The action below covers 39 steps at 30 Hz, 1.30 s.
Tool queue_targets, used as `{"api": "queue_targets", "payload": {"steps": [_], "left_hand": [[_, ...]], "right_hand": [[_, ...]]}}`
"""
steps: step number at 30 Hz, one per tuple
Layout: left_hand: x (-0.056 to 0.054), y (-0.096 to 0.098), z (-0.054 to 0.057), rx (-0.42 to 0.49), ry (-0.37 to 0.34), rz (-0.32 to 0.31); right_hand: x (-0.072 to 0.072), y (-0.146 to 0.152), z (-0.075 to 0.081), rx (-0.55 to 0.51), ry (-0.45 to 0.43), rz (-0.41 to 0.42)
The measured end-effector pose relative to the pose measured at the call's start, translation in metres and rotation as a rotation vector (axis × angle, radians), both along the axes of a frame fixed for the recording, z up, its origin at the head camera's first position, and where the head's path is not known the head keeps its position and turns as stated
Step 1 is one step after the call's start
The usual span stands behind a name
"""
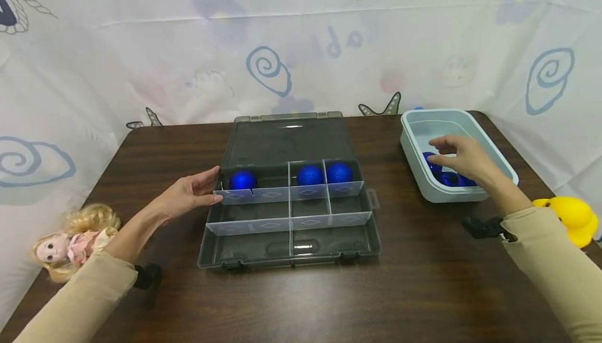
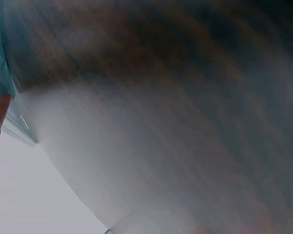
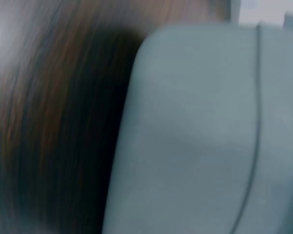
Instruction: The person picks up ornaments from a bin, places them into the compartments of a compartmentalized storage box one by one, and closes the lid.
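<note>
A dark translucent compartment box (image 1: 263, 251) lies on the table with its lid (image 1: 291, 141) folded back. Three blue balls sit in its back row: a smooth-looking blue ball (image 1: 243, 180) at the left, and two glittery ones, a middle ball (image 1: 310, 175) and a right ball (image 1: 339, 172), each in its own compartment. My left hand (image 1: 188, 195) touches the box's left side with extended fingers. Over a pale blue bin (image 1: 425, 189) hovers my right hand (image 1: 463, 160), fingers loosely bent and apart. Beneath it lie several shiny blue objects (image 1: 450, 179), partly hidden; no hold on them shows.
A blond doll (image 1: 80, 249) lies at the table's left, beside my left forearm. A yellow rubber duck (image 1: 571, 220) is at the right edge, partly behind my right sleeve. A printed white curtain (image 1: 301, 45) hangs behind the brown table (image 1: 301, 301).
</note>
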State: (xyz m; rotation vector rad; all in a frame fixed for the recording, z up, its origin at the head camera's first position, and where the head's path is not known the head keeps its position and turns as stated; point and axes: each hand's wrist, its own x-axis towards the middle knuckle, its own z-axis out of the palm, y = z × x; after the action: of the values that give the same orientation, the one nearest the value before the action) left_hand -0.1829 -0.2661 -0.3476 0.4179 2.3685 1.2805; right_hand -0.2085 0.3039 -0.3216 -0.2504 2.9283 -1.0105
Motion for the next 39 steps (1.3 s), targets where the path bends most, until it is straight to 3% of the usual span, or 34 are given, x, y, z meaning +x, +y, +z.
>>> {"api": "queue_targets", "payload": {"steps": [4, 11, 17, 25, 30, 35, 39], "left_hand": [[-0.001, 0.0, -0.001, 0.007, -0.005, 0.006], [0.0, 0.001, -0.004, 0.008, -0.015, 0.009], [-0.001, 0.001, -0.002, 0.003, -0.006, 0.003], [-0.002, 0.0, -0.001, 0.003, -0.007, 0.006], [-0.002, -0.001, -0.001, 0.007, -0.009, 0.003], [-0.001, -0.001, -0.001, 0.017, -0.013, 0.003], [0.0, -0.001, -0.001, 0.014, -0.013, 0.006]], "right_hand": [[-0.005, 0.007, -0.003, 0.04, -0.095, 0.078], [-0.009, 0.009, -0.007, 0.14, -0.121, 0.097], [-0.007, 0.013, -0.006, 0.005, -0.114, 0.022], [0.005, 0.016, 0.012, -0.083, -0.015, -0.137], [0.011, 0.009, 0.021, -0.158, 0.052, -0.191], [0.015, -0.009, 0.03, -0.267, 0.13, -0.176], [0.016, -0.034, 0.036, -0.411, 0.148, -0.094]]}}
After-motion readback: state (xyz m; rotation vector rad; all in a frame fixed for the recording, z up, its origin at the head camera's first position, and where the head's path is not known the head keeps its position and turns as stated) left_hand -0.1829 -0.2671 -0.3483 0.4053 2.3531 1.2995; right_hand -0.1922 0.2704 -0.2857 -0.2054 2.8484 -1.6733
